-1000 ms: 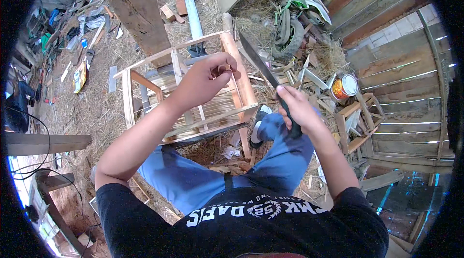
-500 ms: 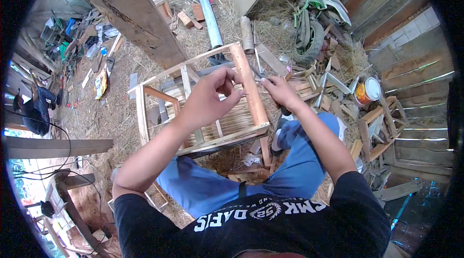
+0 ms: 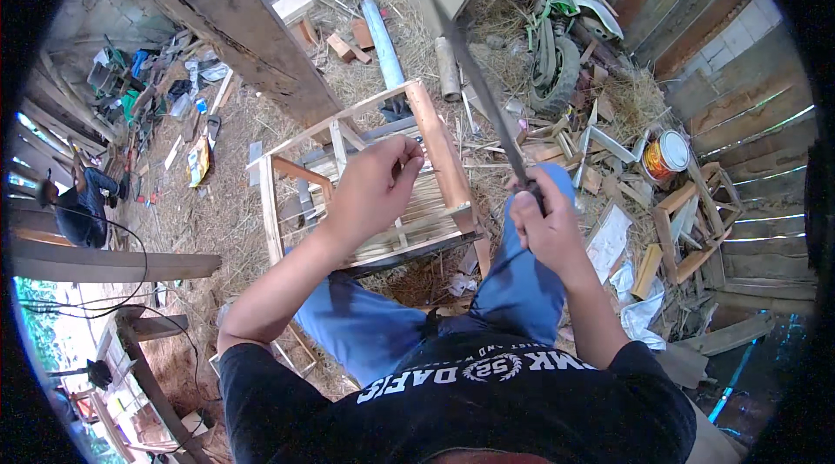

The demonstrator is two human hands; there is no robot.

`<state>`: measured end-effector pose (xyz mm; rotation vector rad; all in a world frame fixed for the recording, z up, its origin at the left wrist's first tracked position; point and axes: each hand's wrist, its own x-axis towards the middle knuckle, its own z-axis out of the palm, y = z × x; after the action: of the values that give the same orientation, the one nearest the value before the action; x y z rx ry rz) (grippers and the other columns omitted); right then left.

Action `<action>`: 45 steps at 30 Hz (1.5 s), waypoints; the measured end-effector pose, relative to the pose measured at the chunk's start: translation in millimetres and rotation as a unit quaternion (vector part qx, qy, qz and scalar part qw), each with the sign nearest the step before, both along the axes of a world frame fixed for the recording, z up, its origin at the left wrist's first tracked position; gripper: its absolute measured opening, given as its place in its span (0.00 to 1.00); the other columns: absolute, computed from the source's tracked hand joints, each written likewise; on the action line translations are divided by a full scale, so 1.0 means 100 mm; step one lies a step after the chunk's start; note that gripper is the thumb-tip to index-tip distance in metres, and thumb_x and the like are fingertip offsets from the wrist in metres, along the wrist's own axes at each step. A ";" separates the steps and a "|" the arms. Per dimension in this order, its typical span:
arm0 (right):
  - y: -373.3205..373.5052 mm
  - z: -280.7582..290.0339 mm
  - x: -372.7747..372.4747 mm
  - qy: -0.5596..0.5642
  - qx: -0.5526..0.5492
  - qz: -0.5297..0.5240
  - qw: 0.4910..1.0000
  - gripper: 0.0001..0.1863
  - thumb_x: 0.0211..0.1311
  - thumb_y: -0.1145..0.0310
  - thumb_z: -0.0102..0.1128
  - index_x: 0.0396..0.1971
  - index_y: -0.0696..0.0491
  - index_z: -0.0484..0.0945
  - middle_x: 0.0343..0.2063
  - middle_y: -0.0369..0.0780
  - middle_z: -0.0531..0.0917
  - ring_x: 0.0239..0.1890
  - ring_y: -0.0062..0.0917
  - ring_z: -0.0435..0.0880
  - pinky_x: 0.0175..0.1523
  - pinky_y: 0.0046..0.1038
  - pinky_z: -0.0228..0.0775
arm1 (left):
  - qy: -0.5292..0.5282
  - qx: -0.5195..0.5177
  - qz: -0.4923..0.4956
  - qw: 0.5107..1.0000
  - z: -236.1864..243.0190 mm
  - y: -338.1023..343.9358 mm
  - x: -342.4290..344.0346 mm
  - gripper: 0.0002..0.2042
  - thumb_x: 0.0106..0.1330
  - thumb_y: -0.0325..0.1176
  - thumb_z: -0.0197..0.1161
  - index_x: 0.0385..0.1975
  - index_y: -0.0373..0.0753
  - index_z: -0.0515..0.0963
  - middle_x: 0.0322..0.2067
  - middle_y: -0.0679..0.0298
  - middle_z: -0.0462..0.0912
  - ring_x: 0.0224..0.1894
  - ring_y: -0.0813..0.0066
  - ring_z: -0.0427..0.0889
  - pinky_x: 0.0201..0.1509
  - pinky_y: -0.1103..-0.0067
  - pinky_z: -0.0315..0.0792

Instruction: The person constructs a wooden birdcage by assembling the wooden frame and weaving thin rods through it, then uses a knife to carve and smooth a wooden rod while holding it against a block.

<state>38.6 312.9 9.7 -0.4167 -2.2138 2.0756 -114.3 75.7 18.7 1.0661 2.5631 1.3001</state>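
Note:
My right hand (image 3: pixel 544 220) grips the dark handle of a long machete (image 3: pixel 478 77), its blade raised and pointing away from me, smeared by motion near the tip. My left hand (image 3: pixel 378 186) is curled with thumb and fingers close together over a wooden frame (image 3: pixel 435 142) between my knees; what it pinches, if anything, is too small to make out. The frame has a smooth reddish rail on its right and many thin pale slats (image 3: pixel 409 199) inside, partly hidden by my left hand and forearm.
A wooden post (image 3: pixel 270 55) rises behind the frame. At right lie a motorbike wreck (image 3: pixel 557 73), a paint can (image 3: pixel 665 155), a wooden crate (image 3: pixel 691 233) and scraps. A person (image 3: pixel 83 212) is at far left, near a beam (image 3: pixel 156 260) with hanging cables.
Half a second ago the machete was low beside the right rail; now my right hand holds it raised, blade upright in view. My left hand stays curled over the frame.

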 end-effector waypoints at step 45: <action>0.18 -0.12 -1.04 0.285 0.422 0.217 0.833 0.24 0.64 0.43 0.64 0.43 0.50 0.83 0.26 0.44 0.86 0.27 0.43 0.86 0.31 0.41 0.77 | -0.244 0.182 0.119 0.945 -0.07 -0.07 0.15 0.08 0.72 0.21 0.62 0.48 0.37 0.80 0.42 0.70 0.82 0.47 0.82 0.79 0.54 0.80 0.72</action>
<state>-65.0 330.6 -2.2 0.7276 -2.6032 0.8814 -99.5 68.5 12.1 0.3859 2.1681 1.8682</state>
